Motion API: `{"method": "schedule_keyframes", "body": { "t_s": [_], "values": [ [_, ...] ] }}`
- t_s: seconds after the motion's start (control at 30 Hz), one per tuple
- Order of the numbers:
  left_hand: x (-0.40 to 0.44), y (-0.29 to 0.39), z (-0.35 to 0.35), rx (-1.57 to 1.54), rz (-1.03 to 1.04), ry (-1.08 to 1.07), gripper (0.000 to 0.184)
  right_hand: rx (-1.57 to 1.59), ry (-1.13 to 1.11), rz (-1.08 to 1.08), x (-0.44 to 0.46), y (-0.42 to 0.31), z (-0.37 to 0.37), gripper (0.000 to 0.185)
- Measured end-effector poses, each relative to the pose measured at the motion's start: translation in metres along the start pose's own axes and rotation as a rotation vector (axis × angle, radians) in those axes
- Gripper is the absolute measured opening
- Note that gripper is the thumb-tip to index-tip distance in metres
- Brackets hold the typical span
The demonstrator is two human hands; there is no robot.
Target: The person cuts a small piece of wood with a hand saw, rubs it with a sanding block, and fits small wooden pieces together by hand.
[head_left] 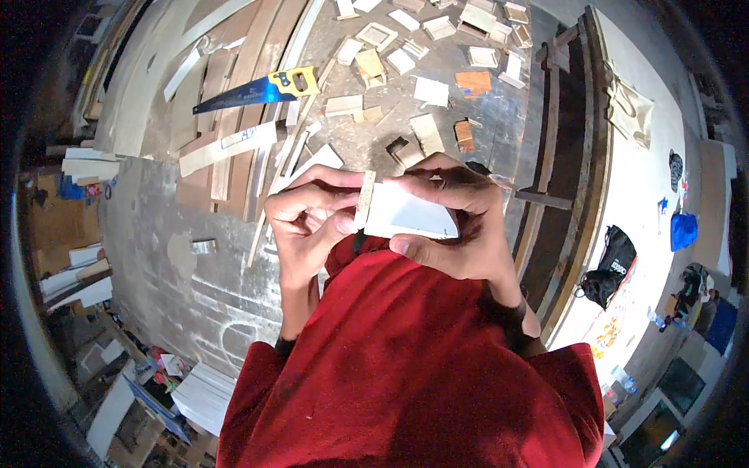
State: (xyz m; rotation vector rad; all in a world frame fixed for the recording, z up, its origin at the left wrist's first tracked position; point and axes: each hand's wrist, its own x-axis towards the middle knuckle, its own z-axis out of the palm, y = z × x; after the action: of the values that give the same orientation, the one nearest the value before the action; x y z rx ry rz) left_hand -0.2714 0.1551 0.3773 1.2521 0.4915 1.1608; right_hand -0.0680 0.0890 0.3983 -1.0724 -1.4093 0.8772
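In front of my chest, my left hand (308, 218) pinches a narrow light wood strip (364, 201), held upright. Thumb and fingers of my right hand (468, 210) close round a white block (407, 212) from its right side. The block's left end meets the strip, and whether the two are joined I cannot tell. Part of the block's right end is hidden by my right hand. Beyond my hands, a small open wooden box (406, 153) lies near a pale board (427, 133).
A handsaw with a yellow handle (293, 81) rests on long boards (242, 168) at the upper left. Many small wood pieces and frames (376, 36) lie scattered ahead. To the right are a wooden rail (573, 210) and a white surface with a black bag (611, 261).
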Motion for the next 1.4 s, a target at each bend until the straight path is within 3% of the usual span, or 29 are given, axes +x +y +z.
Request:
{"method": "schedule_keyframes", "body": {
  "t_s": [0.13, 0.43, 0.5, 0.7, 0.8, 1.13, 1.4],
  "values": [
    [0.004, 0.000, 0.001, -0.024, 0.034, -0.055, 0.024, -0.031, 0.005, 0.010, 0.000, -0.004, -0.004, 0.051],
    [0.011, 0.011, 0.010, -0.155, -0.046, -0.058, 0.056, -0.023, 0.078, 0.020, -0.001, -0.014, -0.006, 0.054],
    [0.014, 0.012, 0.006, -0.125, -0.063, -0.130, 0.059, -0.043, 0.082, 0.139, -0.003, -0.022, -0.005, 0.056],
    [0.021, 0.016, -0.006, -0.097, -0.034, -0.246, 0.058, 0.043, 0.124, 0.261, -0.004, -0.029, 0.000, 0.055],
    [0.020, 0.015, -0.012, -0.076, -0.007, -0.261, 0.057, 0.032, 0.110, 0.219, -0.002, -0.028, 0.000, 0.055],
    [0.019, 0.015, -0.019, -0.042, 0.024, -0.244, 0.057, 0.065, 0.111, 0.236, 0.001, -0.031, 0.004, 0.057],
    [0.018, 0.016, -0.013, -0.003, 0.088, -0.180, 0.046, 0.108, 0.115, 0.206, 0.006, -0.025, 0.006, 0.057]
  ]
}}
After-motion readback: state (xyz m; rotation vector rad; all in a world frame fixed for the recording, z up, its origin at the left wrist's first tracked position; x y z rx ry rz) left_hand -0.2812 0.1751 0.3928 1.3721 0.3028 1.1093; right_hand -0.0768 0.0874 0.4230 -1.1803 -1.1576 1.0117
